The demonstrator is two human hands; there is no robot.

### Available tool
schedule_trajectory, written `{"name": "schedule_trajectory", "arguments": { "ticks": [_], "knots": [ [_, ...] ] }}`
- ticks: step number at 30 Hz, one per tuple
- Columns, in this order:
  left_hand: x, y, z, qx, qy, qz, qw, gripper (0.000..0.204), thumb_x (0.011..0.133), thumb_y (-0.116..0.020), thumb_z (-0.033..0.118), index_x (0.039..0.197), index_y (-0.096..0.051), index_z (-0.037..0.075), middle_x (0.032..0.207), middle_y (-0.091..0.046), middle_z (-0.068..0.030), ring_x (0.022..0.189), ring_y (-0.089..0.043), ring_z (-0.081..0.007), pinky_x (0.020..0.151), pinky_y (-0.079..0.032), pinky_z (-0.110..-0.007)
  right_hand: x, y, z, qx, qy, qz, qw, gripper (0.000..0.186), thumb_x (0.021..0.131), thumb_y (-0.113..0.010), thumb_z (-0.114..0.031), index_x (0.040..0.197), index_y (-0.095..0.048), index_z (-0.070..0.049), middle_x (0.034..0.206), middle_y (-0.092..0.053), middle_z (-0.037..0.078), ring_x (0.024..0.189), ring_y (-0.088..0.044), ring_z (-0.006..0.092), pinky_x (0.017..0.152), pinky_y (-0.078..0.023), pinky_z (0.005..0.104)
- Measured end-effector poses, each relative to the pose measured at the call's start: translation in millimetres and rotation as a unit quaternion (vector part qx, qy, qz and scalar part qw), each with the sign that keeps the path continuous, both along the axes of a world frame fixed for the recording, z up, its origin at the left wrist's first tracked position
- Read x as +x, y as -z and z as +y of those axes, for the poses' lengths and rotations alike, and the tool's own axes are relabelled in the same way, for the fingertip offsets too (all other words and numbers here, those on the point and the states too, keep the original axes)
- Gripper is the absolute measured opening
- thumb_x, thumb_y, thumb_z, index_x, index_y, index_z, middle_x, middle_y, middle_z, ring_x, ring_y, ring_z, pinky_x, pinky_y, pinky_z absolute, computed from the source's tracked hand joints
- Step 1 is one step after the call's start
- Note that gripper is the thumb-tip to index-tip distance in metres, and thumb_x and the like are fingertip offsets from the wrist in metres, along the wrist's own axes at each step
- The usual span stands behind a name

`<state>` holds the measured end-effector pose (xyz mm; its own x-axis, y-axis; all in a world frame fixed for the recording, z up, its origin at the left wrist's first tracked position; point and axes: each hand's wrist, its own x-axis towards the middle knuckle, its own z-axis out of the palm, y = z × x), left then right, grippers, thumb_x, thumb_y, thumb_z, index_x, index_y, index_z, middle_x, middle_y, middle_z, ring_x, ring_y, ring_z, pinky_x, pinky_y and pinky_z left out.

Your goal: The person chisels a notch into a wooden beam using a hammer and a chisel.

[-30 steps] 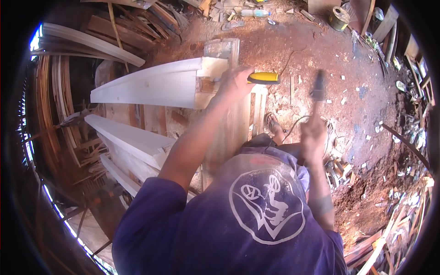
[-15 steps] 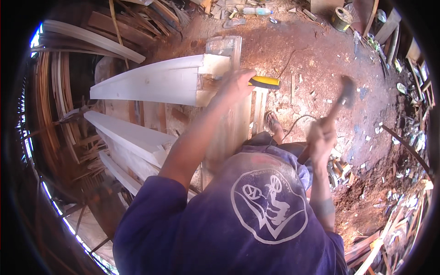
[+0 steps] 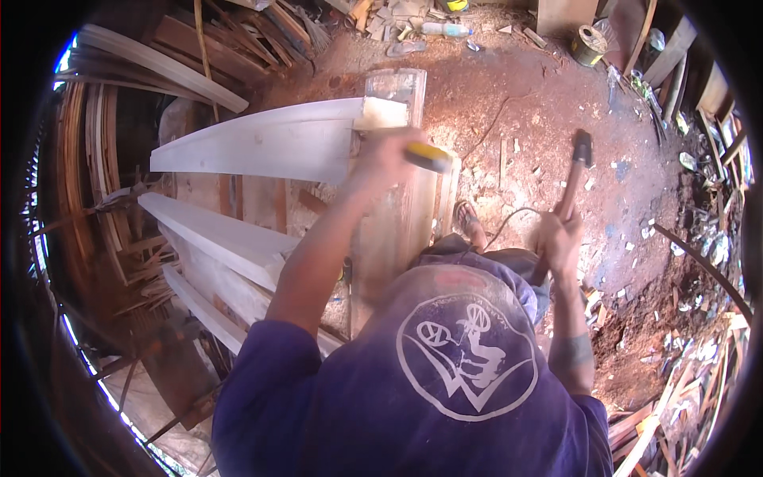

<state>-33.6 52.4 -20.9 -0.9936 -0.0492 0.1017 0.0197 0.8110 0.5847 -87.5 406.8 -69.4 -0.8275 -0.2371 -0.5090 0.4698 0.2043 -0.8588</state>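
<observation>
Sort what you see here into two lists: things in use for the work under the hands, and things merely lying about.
In use:
left hand gripping the yellow-handled chisel
right hand holding the hammer
pale plank at the chisel
upright wooden post

Lying about:
round tin
plastic bottle
wood chips on the dirt
stacked planks

Single view only, worn on the head, looking steeply down over the purple shirt and both forearms toward the red earth floor. Wide fisheye: round picture inside a black rim, straight boards bent near the edge. Close on the left hand at the end of the pale curved plank, and on the right hand gripping the hammer. Farther off, a scrap wood pile toward the upper left corner, a tin can at the top. No second view to compare.
</observation>
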Motion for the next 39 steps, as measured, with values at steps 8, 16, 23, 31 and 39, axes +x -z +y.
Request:
{"name": "schedule_trajectory", "arguments": {
  "ticks": [8,16,23,31,39],
  "knots": [
    [13.3,-74.3,-56.9,0.423,-0.225,0.216,0.851,0.024,0.101,-0.060,0.019,0.083,-0.048,0.010,0.064,-0.051,-0.0014,0.055,-0.048,-0.0116,0.057,-0.043,-0.029,-4.9,1.5,19.7,0.013,0.094,0.045,0.994,0.011,0.086,-0.060,-0.006,0.078,-0.053,-0.005,0.054,-0.049,0.000,0.040,-0.043,0.0083,0.036,-0.032,0.0257],
    [0.3,-2.4,65.0,0.032,-0.110,0.131,0.985,0.028,0.085,-0.080,0.023,0.069,-0.061,0.009,0.061,-0.058,-0.0075,0.056,-0.057,-0.0215,0.054,-0.048,-0.036,27.2,-4.7,13.9,0.008,0.007,-0.029,1.000,0.008,0.088,-0.060,-0.008,0.089,-0.053,-0.004,0.060,-0.051,0.000,0.045,-0.046,0.0082,0.039,-0.035,0.0238],
    [-5.4,21.2,76.6,-0.016,-0.049,0.093,0.994,0.022,0.066,-0.077,0.006,0.084,-0.065,0.008,0.071,-0.061,-0.0091,0.068,-0.063,-0.0335,0.067,-0.052,-0.042,36.2,-6.3,23.0,0.033,0.067,-0.037,0.997,0.006,0.090,-0.059,-0.007,0.088,-0.055,-0.003,0.057,-0.053,0.000,0.042,-0.044,0.0066,0.037,-0.033,0.0246],
    [-17.4,19.3,76.0,-0.112,-0.011,-0.135,0.984,0.020,0.068,-0.073,0.019,0.085,-0.070,0.009,0.080,-0.072,-0.0155,0.080,-0.072,-0.0346,0.075,-0.056,-0.047,36.9,-12.1,33.1,0.047,0.110,-0.041,0.992,0.019,0.089,-0.064,-0.013,0.073,-0.054,-0.010,0.053,-0.045,-0.004,0.040,-0.040,0.0071,0.038,-0.031,0.0252],
    [-20.7,21.8,67.7,-0.116,-0.003,-0.081,0.990,0.016,0.068,-0.072,0.020,0.082,-0.071,0.011,0.073,-0.070,-0.0138,0.073,-0.071,-0.0348,0.073,-0.057,-0.047,35.5,-8.5,44.9,0.027,0.110,-0.051,0.992,0.007,0.088,-0.060,-0.005,0.083,-0.054,-0.004,0.054,-0.052,0.000,0.040,-0.046,0.0080,0.036,-0.034,0.0243]
  ]
}}
